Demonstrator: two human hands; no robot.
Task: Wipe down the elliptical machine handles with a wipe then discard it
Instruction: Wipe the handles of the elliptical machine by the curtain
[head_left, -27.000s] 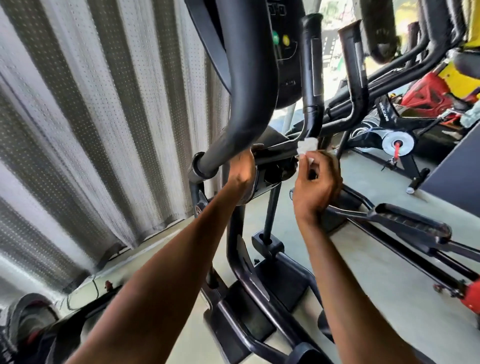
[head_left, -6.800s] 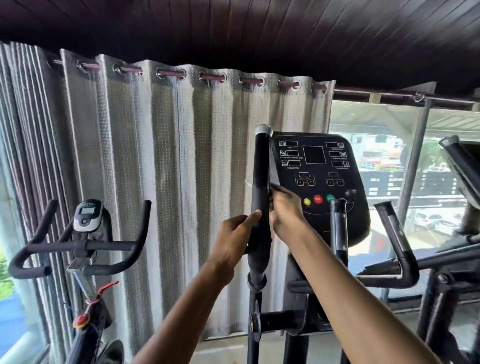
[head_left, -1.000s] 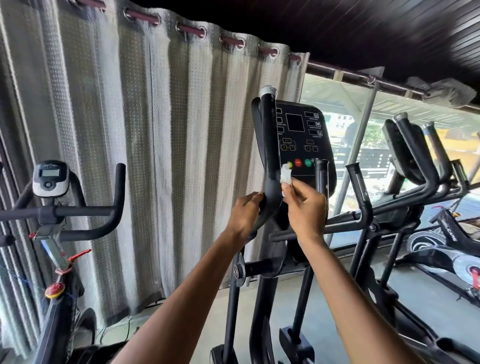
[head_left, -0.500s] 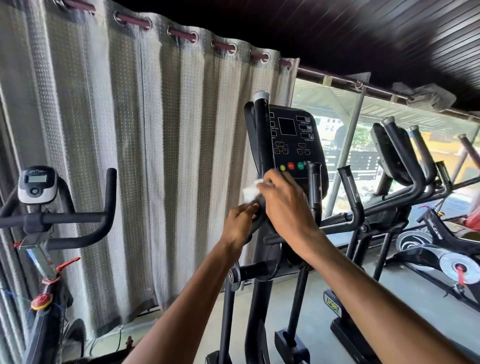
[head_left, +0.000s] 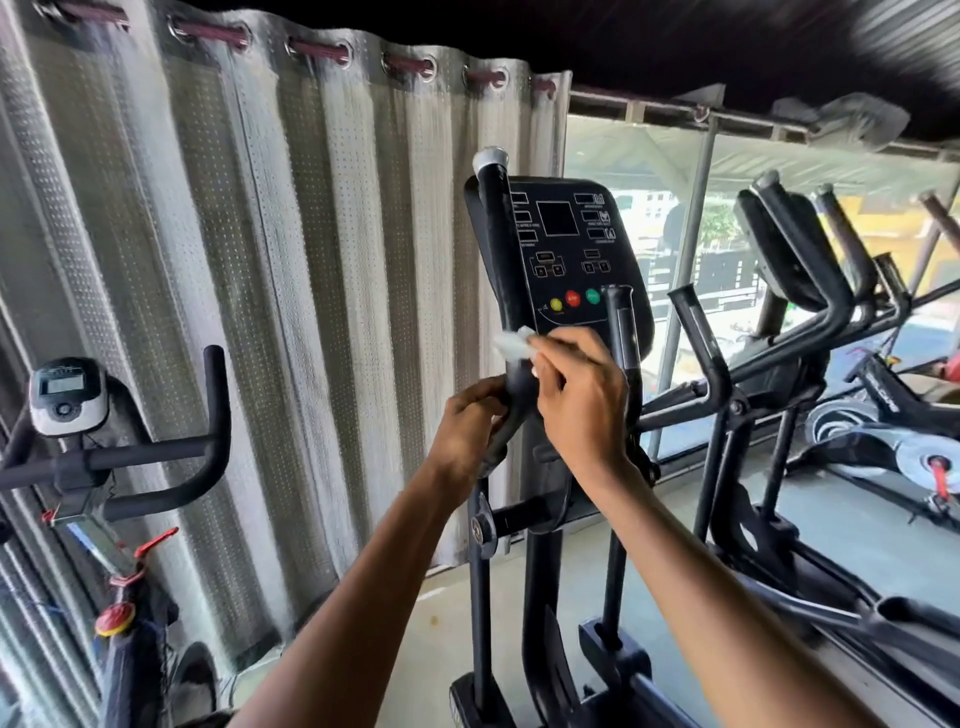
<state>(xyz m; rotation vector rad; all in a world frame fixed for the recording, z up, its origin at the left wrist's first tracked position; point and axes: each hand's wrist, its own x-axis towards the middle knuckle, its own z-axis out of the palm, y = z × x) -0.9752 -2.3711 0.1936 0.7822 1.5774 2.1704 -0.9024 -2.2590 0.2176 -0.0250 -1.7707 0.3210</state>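
The black elliptical's tall left handle (head_left: 500, 249) rises in front of its console (head_left: 566, 249), capped with a grey end. My left hand (head_left: 467, 421) grips this handle at its lower bend. My right hand (head_left: 579, 395) pinches a small white wipe (head_left: 511, 344) and holds it against the handle just above my left hand. Two shorter black handles (head_left: 621, 332) (head_left: 698, 338) stand to the right of the console.
An exercise bike with a grey display (head_left: 65, 395) and black handlebars (head_left: 208, 415) stands at the left. A grey curtain (head_left: 260, 260) hangs behind. More elliptical machines (head_left: 810, 270) fill the right side before a window. Concrete floor (head_left: 857, 525) lies below.
The view has shifted slightly. My right hand has slid the wipe a little along the tall handle; my left hand keeps its grip on the bend.
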